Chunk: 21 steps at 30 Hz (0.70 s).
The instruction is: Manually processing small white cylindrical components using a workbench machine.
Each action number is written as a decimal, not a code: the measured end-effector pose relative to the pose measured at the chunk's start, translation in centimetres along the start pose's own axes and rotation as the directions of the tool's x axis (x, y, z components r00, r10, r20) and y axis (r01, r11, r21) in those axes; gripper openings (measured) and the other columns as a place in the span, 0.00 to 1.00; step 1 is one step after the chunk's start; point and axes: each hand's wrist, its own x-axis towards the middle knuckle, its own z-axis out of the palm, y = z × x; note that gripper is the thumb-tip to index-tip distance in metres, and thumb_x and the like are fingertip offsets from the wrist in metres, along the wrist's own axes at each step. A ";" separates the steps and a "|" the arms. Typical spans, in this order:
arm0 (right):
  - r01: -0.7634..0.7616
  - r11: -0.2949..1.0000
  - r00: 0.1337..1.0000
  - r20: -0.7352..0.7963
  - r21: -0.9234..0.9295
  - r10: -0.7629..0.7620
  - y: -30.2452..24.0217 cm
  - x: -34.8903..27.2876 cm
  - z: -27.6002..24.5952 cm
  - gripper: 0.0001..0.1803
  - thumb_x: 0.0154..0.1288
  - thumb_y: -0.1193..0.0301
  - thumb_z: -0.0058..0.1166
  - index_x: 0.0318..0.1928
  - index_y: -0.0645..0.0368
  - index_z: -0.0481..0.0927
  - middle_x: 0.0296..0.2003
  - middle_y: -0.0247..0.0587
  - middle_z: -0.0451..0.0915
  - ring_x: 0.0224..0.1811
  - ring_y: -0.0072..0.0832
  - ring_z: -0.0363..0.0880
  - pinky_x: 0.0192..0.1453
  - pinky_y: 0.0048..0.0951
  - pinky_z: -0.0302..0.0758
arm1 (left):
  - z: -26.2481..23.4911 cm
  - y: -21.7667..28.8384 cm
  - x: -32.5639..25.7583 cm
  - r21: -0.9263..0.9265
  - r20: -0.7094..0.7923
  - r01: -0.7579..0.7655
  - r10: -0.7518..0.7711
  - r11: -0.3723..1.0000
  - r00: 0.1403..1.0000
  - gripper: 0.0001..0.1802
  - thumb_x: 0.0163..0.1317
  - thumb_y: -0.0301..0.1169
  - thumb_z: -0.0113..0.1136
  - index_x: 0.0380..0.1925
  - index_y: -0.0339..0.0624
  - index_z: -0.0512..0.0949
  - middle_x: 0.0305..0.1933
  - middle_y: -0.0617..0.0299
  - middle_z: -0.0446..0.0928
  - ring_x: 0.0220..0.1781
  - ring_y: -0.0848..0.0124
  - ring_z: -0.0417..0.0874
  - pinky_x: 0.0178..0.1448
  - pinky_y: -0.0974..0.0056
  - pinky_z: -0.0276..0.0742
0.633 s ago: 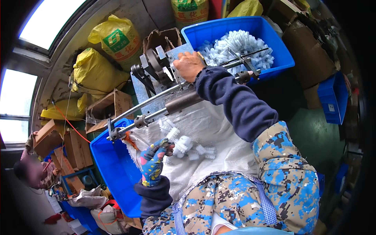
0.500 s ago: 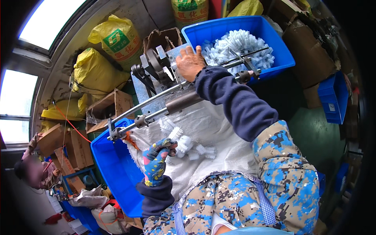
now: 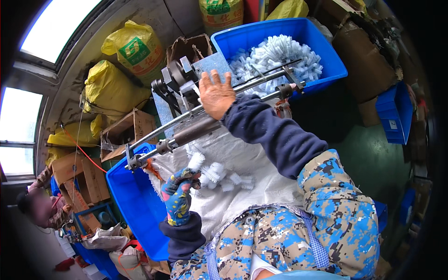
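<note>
My right hand (image 3: 217, 95), bare, lies with fingers spread over the metal plate (image 3: 211, 64) and rails of a bench machine. Below it, a dark cylindrical sleeve (image 3: 196, 132) sits on the lower rod. My left hand (image 3: 177, 197), in a patterned blue glove, is closed, its fingertips pinched together. Whatever they hold is hidden. Right beside those fingertips, white bristled brush pieces (image 3: 213, 173) lie in a loose heap on a pale woven sack (image 3: 261, 161) across my lap.
A blue bin (image 3: 337, 77) full of small white pieces stands behind the machine at right. Another blue bin (image 3: 135, 205) sits left of my lap. Yellow sacks (image 3: 109, 86) and cardboard boxes (image 3: 133, 130) line the far left. Another person (image 3: 44, 203) is at the left edge.
My right hand has moved left and nearer to me along the rails. The dark sleeve has slid left on its rod. My left hand, still closed, has shifted slightly left.
</note>
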 end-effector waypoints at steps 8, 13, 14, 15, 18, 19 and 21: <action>0.092 0.996 0.994 0.056 0.020 -0.093 1.2 -0.1 -1.0 0.21 0.58 0.76 0.42 0.52 0.70 0.68 0.55 0.51 0.60 0.62 0.47 0.53 0.60 0.61 0.46 | -0.3 0.3 0.1 -0.010 0.016 -0.059 0.059 0.998 0.998 0.18 0.52 0.30 0.60 0.42 0.30 0.74 0.41 0.45 0.77 0.33 0.63 0.79 0.38 0.63 0.74; 0.078 0.994 0.967 -0.236 -0.081 -0.095 6.5 1.4 -2.1 0.14 0.53 0.74 0.46 0.41 0.62 0.76 0.52 0.44 0.66 0.57 0.40 0.58 0.55 0.55 0.52 | -1.0 -0.1 0.3 -0.110 -0.034 -0.148 0.145 0.983 0.989 0.16 0.54 0.31 0.60 0.41 0.35 0.74 0.42 0.45 0.77 0.34 0.62 0.79 0.40 0.61 0.75; 0.000 0.997 0.975 -0.220 -0.072 -0.016 7.2 2.2 -2.6 0.13 0.52 0.74 0.47 0.39 0.60 0.78 0.51 0.43 0.67 0.57 0.39 0.58 0.55 0.55 0.51 | -0.4 -0.2 0.7 -0.119 -0.055 -0.150 0.144 0.982 0.988 0.13 0.54 0.29 0.59 0.39 0.36 0.75 0.42 0.46 0.77 0.34 0.63 0.80 0.39 0.62 0.76; -0.053 0.997 0.990 -0.137 -0.048 0.046 7.2 2.5 -2.3 0.12 0.50 0.74 0.48 0.37 0.56 0.78 0.50 0.41 0.68 0.57 0.38 0.59 0.55 0.54 0.51 | 0.1 -0.2 1.0 -0.127 -0.077 -0.154 0.145 0.980 0.986 0.11 0.54 0.27 0.59 0.37 0.37 0.75 0.41 0.47 0.77 0.33 0.63 0.80 0.38 0.62 0.77; 0.005 0.999 1.000 0.010 -0.049 -0.005 7.5 3.2 -1.9 0.12 0.49 0.74 0.49 0.36 0.52 0.79 0.46 0.39 0.71 0.56 0.36 0.60 0.55 0.54 0.51 | 0.7 0.1 1.3 -0.089 -0.107 -0.209 0.200 0.974 0.974 0.10 0.55 0.24 0.57 0.38 0.37 0.75 0.41 0.47 0.78 0.34 0.64 0.80 0.38 0.62 0.77; 0.115 0.991 0.991 0.083 -0.070 -0.109 8.2 3.3 -1.8 0.13 0.51 0.74 0.48 0.38 0.51 0.80 0.43 0.39 0.73 0.55 0.36 0.61 0.55 0.54 0.51 | 0.3 0.2 1.2 -0.163 -0.063 -0.257 0.250 0.953 0.966 0.10 0.54 0.19 0.52 0.38 0.33 0.75 0.42 0.43 0.77 0.35 0.61 0.80 0.39 0.61 0.76; 0.003 0.960 0.994 -0.105 -0.280 -0.033 11.5 4.2 -2.7 0.11 0.51 0.73 0.50 0.36 0.49 0.81 0.40 0.34 0.75 0.52 0.35 0.64 0.53 0.54 0.54 | -1.3 1.0 0.6 -0.155 -0.090 -0.330 0.319 0.931 0.943 0.10 0.55 0.21 0.53 0.38 0.37 0.75 0.42 0.45 0.77 0.34 0.63 0.80 0.38 0.62 0.77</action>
